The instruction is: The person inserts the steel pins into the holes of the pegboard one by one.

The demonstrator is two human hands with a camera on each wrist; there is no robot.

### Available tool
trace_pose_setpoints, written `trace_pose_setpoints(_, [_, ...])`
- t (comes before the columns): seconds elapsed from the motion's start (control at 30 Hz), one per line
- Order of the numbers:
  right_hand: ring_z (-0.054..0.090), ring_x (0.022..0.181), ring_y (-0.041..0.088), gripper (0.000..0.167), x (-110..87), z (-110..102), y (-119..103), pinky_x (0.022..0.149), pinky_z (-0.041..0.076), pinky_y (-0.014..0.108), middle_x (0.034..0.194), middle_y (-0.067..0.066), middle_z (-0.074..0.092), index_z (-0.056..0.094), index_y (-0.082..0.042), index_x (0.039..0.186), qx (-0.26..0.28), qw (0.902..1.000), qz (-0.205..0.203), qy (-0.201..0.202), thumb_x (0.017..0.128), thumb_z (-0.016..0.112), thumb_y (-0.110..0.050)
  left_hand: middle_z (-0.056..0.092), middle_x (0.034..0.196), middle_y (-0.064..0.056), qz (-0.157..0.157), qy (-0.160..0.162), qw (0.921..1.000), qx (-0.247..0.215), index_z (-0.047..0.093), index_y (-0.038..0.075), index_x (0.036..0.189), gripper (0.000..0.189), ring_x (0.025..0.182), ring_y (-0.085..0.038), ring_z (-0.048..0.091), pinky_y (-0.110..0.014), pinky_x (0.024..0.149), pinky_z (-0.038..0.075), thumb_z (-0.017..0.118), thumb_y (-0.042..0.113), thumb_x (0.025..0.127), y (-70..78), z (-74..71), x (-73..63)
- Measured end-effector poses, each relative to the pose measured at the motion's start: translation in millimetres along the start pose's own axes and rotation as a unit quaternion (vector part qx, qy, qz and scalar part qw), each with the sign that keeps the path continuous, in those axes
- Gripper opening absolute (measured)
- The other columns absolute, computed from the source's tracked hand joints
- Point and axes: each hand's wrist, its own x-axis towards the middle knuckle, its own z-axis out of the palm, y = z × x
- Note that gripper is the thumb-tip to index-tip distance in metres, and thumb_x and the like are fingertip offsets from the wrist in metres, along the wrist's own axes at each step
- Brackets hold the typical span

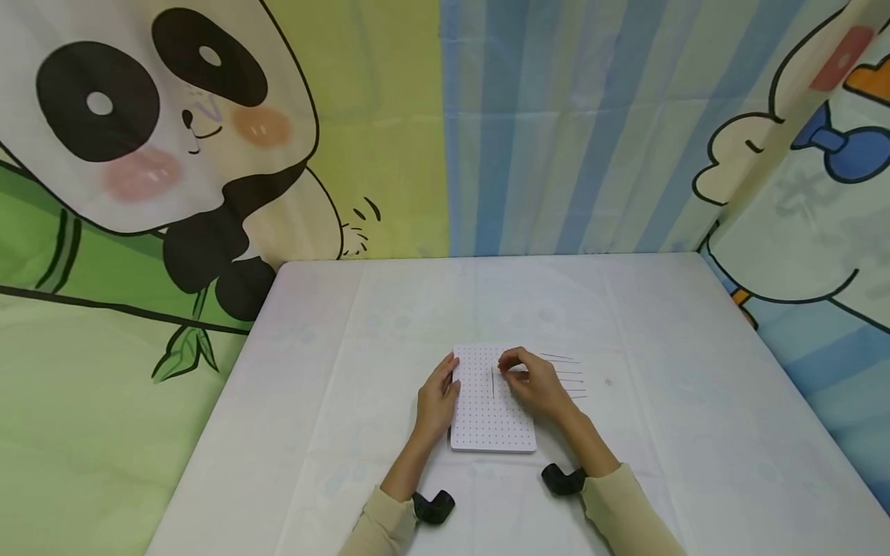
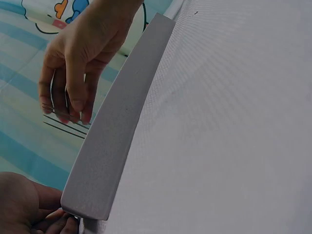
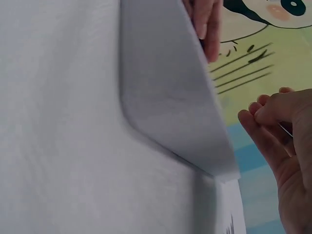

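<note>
A white pegboard (image 1: 490,428) with rows of small holes lies on the table. My left hand (image 1: 436,401) grips its left edge, with the thumb and fingers at the rim in the left wrist view. Over the board's upper right part is my right hand (image 1: 542,386), thumb and fingertips together. It pinches a thin rod (image 3: 285,129), mostly hidden by the fingers. Several thin dark rods (image 3: 243,66) stand up from the board, just left of the right hand; from above they look like one line. The pinched rod's lower end cannot be seen clearly.
Several thin rods (image 1: 568,372) lie side by side on the white tablecloth (image 1: 389,324), right of the board. Black wrist mounts (image 1: 434,507) sit by both sleeves. A cartoon-printed curtain (image 1: 389,123) hangs behind the table.
</note>
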Motion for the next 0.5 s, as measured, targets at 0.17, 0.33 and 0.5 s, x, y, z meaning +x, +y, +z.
trace_pose_setpoints(0.17, [0.062,0.089,0.023,0.029,-5.0,-17,-4,0.073,0.058,0.026,0.093,0.006,0.063,0.058,-0.001,0.100,0.013,0.9996,-0.002,0.025,0.076,0.065,0.013,0.038,0.143,-0.010,-0.001,0.002,1.0000,-0.002,0.048,-0.003,0.130,0.042,0.128,-0.021,0.038,-0.021,0.104,0.033,0.051,-0.008,0.088,0.0,-0.5,0.0])
trace_pose_setpoints(0.33, [0.063,0.085,0.024,0.022,-12.9,-36,0,0.072,0.058,0.032,0.091,0.006,0.065,0.062,-0.003,0.095,-0.009,0.9981,-0.011,0.060,0.077,0.069,0.006,0.038,0.143,-0.010,-0.001,0.000,1.0000,-0.006,0.048,-0.004,0.130,0.042,0.129,-0.021,0.037,-0.021,0.104,0.033,0.050,-0.009,0.088,1.2,-0.6,0.2])
trace_pose_setpoints(0.5, [0.064,0.078,0.020,0.021,-26.6,-54,10,0.069,0.058,0.035,0.088,0.003,0.066,0.065,-0.005,0.090,-0.046,0.9966,0.004,0.069,0.074,0.072,0.005,0.038,0.143,-0.011,-0.002,-0.001,1.0000,-0.001,0.048,-0.004,0.130,0.042,0.129,-0.021,0.037,-0.021,0.104,0.033,0.050,-0.008,0.088,1.0,-0.1,0.7])
